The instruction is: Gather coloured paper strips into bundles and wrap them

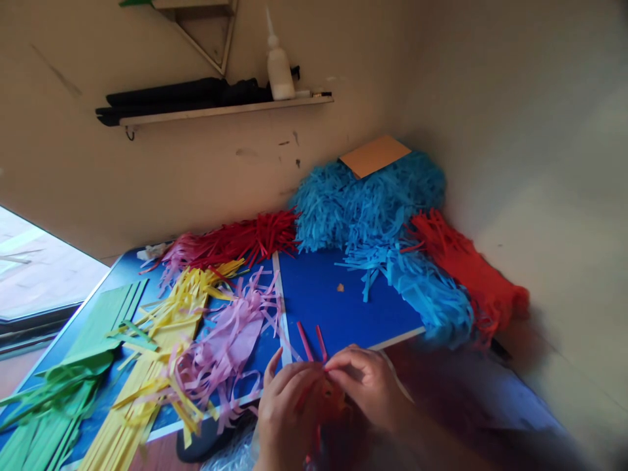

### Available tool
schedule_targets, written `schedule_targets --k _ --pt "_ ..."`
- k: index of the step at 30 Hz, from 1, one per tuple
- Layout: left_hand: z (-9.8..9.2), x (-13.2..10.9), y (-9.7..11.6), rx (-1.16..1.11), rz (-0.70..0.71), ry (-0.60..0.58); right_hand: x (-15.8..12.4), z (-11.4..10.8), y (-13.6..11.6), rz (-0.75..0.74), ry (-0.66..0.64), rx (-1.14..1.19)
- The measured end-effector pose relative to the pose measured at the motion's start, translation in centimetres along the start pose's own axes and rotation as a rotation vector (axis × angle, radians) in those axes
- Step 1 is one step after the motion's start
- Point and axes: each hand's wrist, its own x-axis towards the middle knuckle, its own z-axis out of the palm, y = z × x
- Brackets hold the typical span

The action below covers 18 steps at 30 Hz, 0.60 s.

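Note:
My left hand (287,409) and my right hand (369,386) meet at the bottom middle, fingers pinched together round red paper strips (314,345). Two strip ends stick up above my fingers over the blue board (338,307). A reddish-orange bundle shows between my palms, blurred. Both hands are closed on the strips.
Piles of cut paper strips lie around: pink (226,347), yellow (161,353), green (63,386), red (235,239), light blue (373,209), and red-orange (471,268) by the right wall. An orange card (375,155) rests on the blue pile. A white glue bottle (279,65) stands on a wall shelf (220,110).

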Motion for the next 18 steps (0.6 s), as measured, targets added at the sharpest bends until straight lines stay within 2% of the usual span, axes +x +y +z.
schedule_targets --k 4,10,15,18 --pt "-0.16 0.14 0.03 -0.011 0.028 -0.007 -0.02 0.1 0.12 -0.005 0.005 0.002" --pt "0.09 0.41 0.25 -0.051 0.04 0.064 0.05 0.13 0.2 -0.04 0.007 -0.024" --pt "0.06 -0.04 -0.39 -0.045 0.038 -0.013 -0.01 0.24 0.28 -0.041 0.005 -0.012" --pt "-0.01 -0.19 -0.47 -0.046 0.033 -0.019 -0.08 0.31 0.42 -0.029 -0.002 -0.012"
